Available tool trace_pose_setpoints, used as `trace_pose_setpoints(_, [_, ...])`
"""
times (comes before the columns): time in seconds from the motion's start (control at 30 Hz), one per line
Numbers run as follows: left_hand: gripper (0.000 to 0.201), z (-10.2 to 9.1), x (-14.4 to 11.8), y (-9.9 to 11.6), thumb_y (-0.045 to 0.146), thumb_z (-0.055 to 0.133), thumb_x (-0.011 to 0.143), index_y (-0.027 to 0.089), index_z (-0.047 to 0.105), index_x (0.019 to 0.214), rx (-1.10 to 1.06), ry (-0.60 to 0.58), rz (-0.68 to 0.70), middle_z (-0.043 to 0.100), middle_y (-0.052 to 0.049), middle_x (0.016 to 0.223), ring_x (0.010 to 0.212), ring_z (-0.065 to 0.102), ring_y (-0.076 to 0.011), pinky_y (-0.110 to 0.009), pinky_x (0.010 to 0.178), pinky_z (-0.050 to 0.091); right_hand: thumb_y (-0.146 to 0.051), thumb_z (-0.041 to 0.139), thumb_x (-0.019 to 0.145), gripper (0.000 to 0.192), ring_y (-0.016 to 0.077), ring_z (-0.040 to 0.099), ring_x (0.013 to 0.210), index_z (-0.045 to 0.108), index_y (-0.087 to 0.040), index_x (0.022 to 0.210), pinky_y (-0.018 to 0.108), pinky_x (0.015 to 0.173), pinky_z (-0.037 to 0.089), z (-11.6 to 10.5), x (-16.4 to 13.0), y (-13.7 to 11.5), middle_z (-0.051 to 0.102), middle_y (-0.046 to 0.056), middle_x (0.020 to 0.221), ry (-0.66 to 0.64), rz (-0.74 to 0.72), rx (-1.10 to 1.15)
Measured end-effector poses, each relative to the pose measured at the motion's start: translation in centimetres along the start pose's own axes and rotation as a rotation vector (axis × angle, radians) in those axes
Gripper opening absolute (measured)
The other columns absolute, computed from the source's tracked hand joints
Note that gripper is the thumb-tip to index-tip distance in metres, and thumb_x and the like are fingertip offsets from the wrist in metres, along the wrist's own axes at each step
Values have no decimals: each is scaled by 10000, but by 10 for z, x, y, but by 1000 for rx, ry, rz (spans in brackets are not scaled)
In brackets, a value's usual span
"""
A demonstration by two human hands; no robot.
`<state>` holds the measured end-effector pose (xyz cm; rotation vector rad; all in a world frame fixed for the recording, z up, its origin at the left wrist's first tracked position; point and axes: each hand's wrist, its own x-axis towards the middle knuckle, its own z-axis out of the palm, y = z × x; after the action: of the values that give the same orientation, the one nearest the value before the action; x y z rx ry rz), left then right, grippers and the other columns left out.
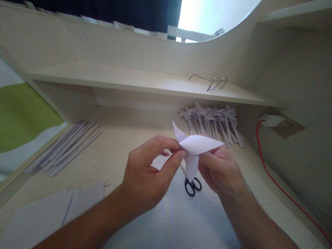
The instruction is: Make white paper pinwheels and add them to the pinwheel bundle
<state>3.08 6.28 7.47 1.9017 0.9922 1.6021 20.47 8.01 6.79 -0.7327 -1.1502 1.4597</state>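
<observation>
Between my two hands, above the desk, is a white paper pinwheel (199, 144) with pointed, curved blades. My left hand (153, 169) pinches it with thumb and forefinger close to its left side. From the right, my right hand (220, 166) holds it from behind; the blades hide some of those fingertips. Beneath the pinwheel lies a pair of scissors (190, 187) with black handles, its blades partly covered by the paper and my left hand.
Several finished paper pinwheels on sticks (210, 119) lie at the back right. Rolled paper sticks (70, 148) lie at the left, with paper sheets (38, 214) nearer. Eyeglasses (218, 83) rest on the shelf (129, 79). A red cable (269, 173) runs from a plug on the right wall.
</observation>
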Motion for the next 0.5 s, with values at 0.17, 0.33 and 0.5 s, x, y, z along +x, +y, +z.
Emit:
trace_pose_setpoints(0.17, [146, 0, 1, 2, 123, 723, 887, 233, 744, 980, 30, -11, 10, 795, 29, 928, 815, 732, -131, -281, 763, 595, -423, 857, 811, 301, 198, 690, 727, 772, -236, 1030, 315, 678, 541, -8, -2, 5, 781, 40, 889, 63, -29, -88])
trace_pose_setpoints(0.33, [195, 0, -1, 0, 133, 742, 875, 258, 714, 1022, 17, 10, -18, 781, 23, 978, 864, 734, -161, -347, 828, 623, -437, 886, 766, 335, 214, 699, 754, 779, -233, 1010, 329, 707, 545, -4, -1, -1, 783, 43, 880, 44, 20, -62])
trace_pose_setpoints(0.5, [247, -2, -2, -3, 132, 750, 870, 284, 702, 1059, 22, 48, 50, 766, 3, 1005, 888, 718, -186, -390, 862, 619, -405, 905, 745, 276, 202, 709, 772, 795, -244, 941, 312, 747, 554, 1, -1, -8, 782, 30, 855, 21, 30, -17])
